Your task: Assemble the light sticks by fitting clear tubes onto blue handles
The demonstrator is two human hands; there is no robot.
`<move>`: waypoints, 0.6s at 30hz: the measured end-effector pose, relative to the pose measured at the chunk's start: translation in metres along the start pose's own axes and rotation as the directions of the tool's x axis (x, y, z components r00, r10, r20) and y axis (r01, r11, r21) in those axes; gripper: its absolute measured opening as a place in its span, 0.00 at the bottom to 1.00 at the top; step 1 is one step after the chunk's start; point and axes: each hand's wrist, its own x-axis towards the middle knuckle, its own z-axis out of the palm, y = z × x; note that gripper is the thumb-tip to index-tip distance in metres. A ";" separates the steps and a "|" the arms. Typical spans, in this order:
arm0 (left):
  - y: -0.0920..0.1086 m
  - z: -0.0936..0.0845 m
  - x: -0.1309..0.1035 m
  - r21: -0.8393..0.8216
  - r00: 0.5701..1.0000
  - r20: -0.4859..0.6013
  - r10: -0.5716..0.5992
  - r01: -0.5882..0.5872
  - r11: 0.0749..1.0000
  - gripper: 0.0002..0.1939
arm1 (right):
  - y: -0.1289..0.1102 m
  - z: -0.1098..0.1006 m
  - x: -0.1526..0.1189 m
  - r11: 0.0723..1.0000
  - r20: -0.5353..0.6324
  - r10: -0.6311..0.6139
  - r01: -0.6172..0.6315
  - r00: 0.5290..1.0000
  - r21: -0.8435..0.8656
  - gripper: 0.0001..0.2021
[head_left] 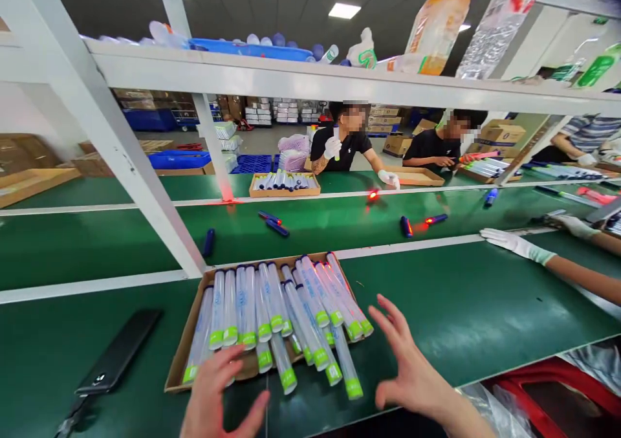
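A shallow cardboard tray (182, 360) on the green bench holds several clear tubes (304, 321) with dark blue caps and green lower ends, some jutting over its near edge. My left hand (220, 393) is open at the tray's near left corner, fingers apart, just in front of the tubes. To the right of the tray, my right hand (405, 367) is open too, its fingers spread and nothing in it. Neither hand holds a tube.
A black strapped case (121, 350) lies at left. Beyond the tray, a green belt (339, 228) carries dark blue pieces, some glowing red. Gloved hands of a co-worker (517, 244) are at right. Two people (344, 140) sit across. A white post (130, 147) and shelf (339, 85) frame the bench.
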 end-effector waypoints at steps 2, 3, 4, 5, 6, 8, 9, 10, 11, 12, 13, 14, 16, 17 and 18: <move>0.008 0.018 -0.001 0.009 0.983 0.107 0.147 -0.149 0.989 0.34 | -0.032 0.006 0.009 0.979 0.173 -0.147 0.168 0.974 -0.115 0.72; 0.014 0.029 -0.001 0.008 0.967 0.151 0.207 -0.210 0.978 0.37 | -0.042 0.009 0.014 0.957 0.234 -0.187 0.231 0.954 -0.175 0.75; 0.020 0.041 0.000 0.008 0.949 0.185 0.257 -0.263 0.965 0.41 | -0.047 0.013 0.019 0.937 0.267 -0.200 0.264 0.943 -0.228 0.76; 0.025 0.053 0.002 0.012 0.929 0.218 0.299 -0.309 0.951 0.44 | -0.047 0.017 0.024 0.928 0.273 -0.190 0.263 0.943 -0.263 0.74; 0.029 0.063 0.005 0.027 0.907 0.254 0.335 -0.353 0.935 0.48 | -0.045 0.022 0.028 0.926 0.264 -0.170 0.245 0.949 -0.286 0.72; 0.033 0.078 0.013 0.105 0.880 0.330 0.341 -0.393 0.913 0.51 | -0.034 0.029 0.033 0.927 0.236 -0.140 0.211 0.962 -0.310 0.66; 0.032 0.082 0.017 0.170 0.889 0.350 0.296 -0.371 0.913 0.50 | -0.029 0.030 0.034 0.928 0.224 -0.133 0.201 0.965 -0.313 0.64; 0.029 0.084 0.021 0.244 0.907 0.352 0.230 -0.326 0.913 0.50 | -0.025 0.030 0.034 0.933 0.219 -0.133 0.196 0.967 -0.302 0.64; 0.025 0.083 0.024 0.307 0.928 0.334 0.166 -0.274 0.911 0.49 | -0.023 0.027 0.035 0.940 0.233 -0.140 0.203 0.962 -0.274 0.65; 0.019 0.081 0.025 0.344 0.942 0.313 0.120 -0.230 0.910 0.49 | -0.023 0.021 0.038 0.950 0.265 -0.156 0.218 0.952 -0.224 0.66; 0.014 0.077 0.025 0.351 0.949 0.303 0.093 -0.202 0.914 0.49 | -0.024 0.013 0.045 0.959 0.314 -0.184 0.240 0.932 -0.150 0.66; 0.008 0.074 0.023 0.334 0.949 0.305 0.080 -0.186 0.924 0.49 | -0.026 0.004 0.056 0.965 0.366 -0.216 0.255 0.905 -0.061 0.63; 0.002 0.069 0.012 0.271 0.945 0.322 0.051 -0.144 0.952 0.44 | -0.031 -0.010 0.098 0.963 0.439 -0.267 0.254 0.858 0.090 0.47; 0.002 0.069 0.005 0.243 0.953 0.302 0.024 -0.101 0.965 0.37 | -0.033 -0.013 0.128 0.962 0.448 -0.271 0.240 0.852 0.127 0.35; 0.005 0.071 -0.002 0.218 0.967 0.256 -0.009 -0.048 0.975 0.28 | -0.032 -0.011 0.164 0.967 0.440 -0.255 0.221 0.861 0.128 0.25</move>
